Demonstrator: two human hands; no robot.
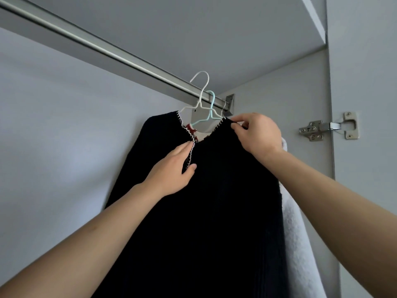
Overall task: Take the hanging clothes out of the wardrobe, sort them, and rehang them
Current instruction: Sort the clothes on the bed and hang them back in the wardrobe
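Fingertips of the right hand (258, 134) pinch the dark cardigan (214, 211) at its right shoulder, thumb and forefinger pressed together on the knit just below the neckline. That grip sits close under the wardrobe rail (120, 59), near the rail bracket (229, 104). The left hand (171, 168) holds the cardigan's front edge lower down: its fingers lie along the white-stitched trim, and the thumb is curled over the other side of the edge, so the fabric is pinched between them.

The cardigan hangs on a white hanger (200, 93), whose hook rises in front of the rail; whether it sits fully on the rail cannot be told. Just behind it a pale blue hanger (211, 106) carries a white garment with red marks (193, 131), visible only through the cardigan's open neck. To the right, touching the cardigan's side, hangs a white fluffy garment (298, 233), mostly hidden. A metal door hinge (328, 126) is fixed at the wardrobe's right side panel (365, 190), well apart from the hands.
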